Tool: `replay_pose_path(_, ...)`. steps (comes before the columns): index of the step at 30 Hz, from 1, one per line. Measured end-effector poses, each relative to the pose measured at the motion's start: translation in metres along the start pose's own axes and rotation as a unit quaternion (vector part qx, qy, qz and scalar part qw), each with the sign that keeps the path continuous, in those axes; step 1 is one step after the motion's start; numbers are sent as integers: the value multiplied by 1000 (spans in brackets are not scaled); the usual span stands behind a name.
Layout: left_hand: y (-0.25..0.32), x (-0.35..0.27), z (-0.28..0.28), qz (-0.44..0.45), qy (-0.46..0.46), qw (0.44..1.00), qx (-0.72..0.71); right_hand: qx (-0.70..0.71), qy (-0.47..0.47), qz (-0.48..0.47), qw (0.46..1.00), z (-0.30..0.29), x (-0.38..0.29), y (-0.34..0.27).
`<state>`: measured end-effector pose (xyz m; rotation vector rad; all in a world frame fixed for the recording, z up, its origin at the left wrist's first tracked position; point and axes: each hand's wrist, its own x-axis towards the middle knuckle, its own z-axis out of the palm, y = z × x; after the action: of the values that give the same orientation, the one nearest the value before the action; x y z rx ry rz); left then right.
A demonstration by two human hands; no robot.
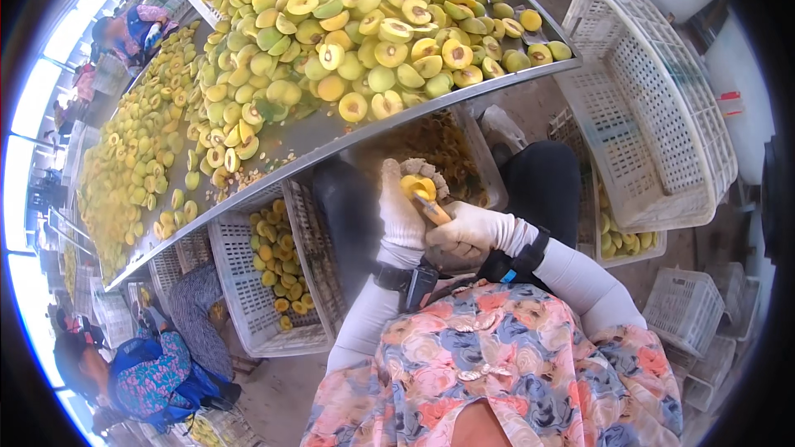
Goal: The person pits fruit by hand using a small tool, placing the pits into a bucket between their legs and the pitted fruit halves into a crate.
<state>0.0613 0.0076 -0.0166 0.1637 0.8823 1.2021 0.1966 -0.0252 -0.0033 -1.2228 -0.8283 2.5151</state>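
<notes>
My left hand [400, 211], in a pale knit glove, holds a yellow-green halved stone fruit [417, 187] near my lap. My right hand [469, 228], in a white glove, is closed around the wooden handle of a small knife or pitting tool [433, 208]; its metal end touches the fruit. Beyond my hands, a metal table [323, 136] bears a large heap of halved fruits [372, 31], many showing brown pit hollows. Below the fruit in my hand is a pale tub [481, 155] with brownish-orange scraps [450, 143]. The inside of my left palm is partly hidden.
A plastic crate of fruit halves [273, 347] stands to the left under the table edge. An empty white crate [658, 105] sits tilted at the right, above another crate holding fruit [627, 245]. A co-worker [149, 372] sits at the lower left; others are farther along the table.
</notes>
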Motion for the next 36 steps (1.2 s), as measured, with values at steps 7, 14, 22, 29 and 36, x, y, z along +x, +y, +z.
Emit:
replay_pose_path(7, 53, 19, -46, 193, -7, 980, 44, -449, 167, -327, 814, -5, 6, -14)
replay_pose_path(14, 169, -29, -108, 484, 382, 481, 623, -575, 328, -169, 730, -68, 37, -21)
replay_pose_path(22, 150, 101, -32, 361, 140, 545, 744, -413, 319, -224, 823, -69, 45, -24)
replay_pose_path(29, 127, 152, 16, 228, 125, 526, 810, -418, 310, -177, 835, -68, 39, -24)
replay_pose_path(36, 119, 103, 5, 263, 119, 895, 340, -393, 338, -193, 834, -73, 40, -12)
